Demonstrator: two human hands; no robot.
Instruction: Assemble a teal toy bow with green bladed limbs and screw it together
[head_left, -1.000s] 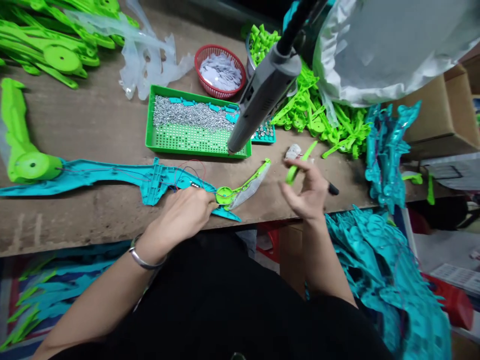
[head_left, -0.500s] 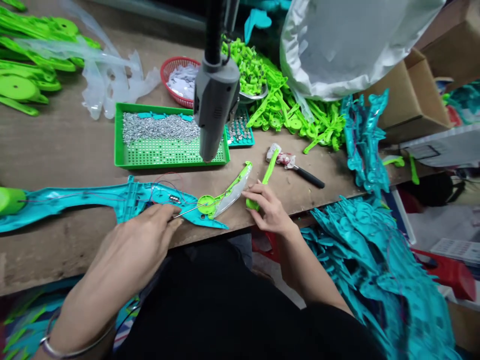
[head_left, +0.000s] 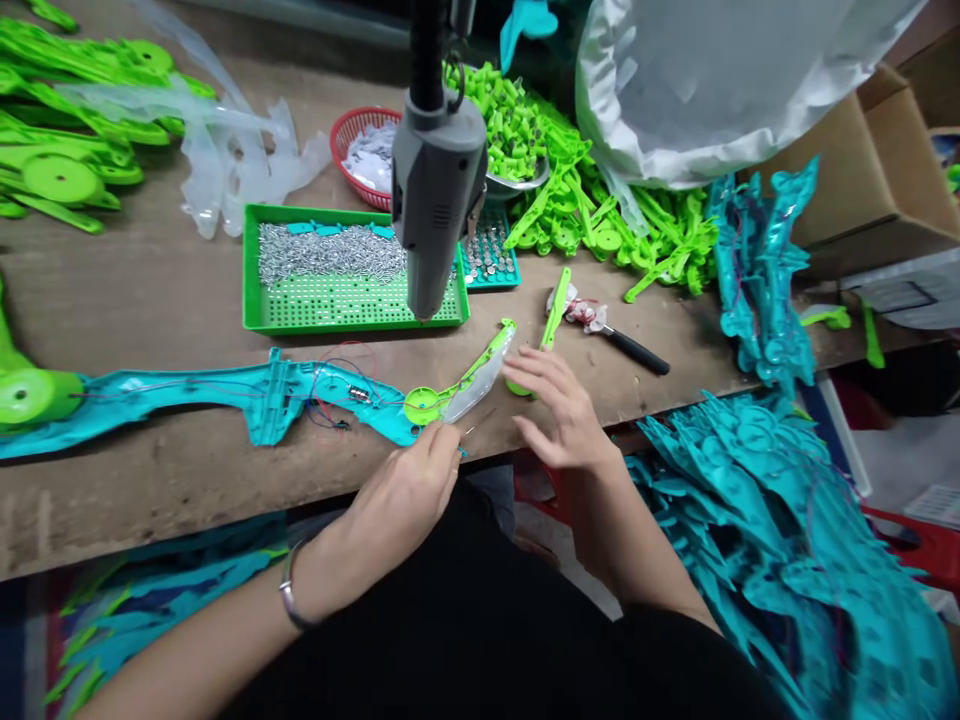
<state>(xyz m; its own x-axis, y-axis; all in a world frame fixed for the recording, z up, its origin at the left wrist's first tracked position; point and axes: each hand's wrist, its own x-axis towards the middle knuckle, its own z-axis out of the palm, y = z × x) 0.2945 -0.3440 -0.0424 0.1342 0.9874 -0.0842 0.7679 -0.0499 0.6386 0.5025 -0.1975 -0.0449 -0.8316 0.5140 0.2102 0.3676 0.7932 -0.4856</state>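
turquoise shell (head_left: 180, 388) lies along the front edge of the table (head_left: 172, 500), bare wood separating it from the green tray (head_left: 352, 327). left hand (head_left: 405, 485) has shifted toward its tip, pinching a thin rod (head_left: 478, 424); right hand (head_left: 559, 410) has loosened, fingers spread by a lime strip (head_left: 556, 308). the shell's hollow shows wires and a lime disc (head_left: 421, 404).

Illumination: moderate, diffuse, indoor; source out of view. Brown, worn surface (head_left: 187, 340): evenly lit, shadows soft; darker beneath its front edge. Glare: small white highlights on glossy, turquoise, moulded-plastic parts (head_left: 769, 280). Black cloth garment (head_left: 480, 630): near-featureless dark. Definition: slender metal rod (head_left: 478, 423) at the left hand (head_left: 409, 485) faint, smeared. Distortion: wide-angle stretching, softness toward the edges.
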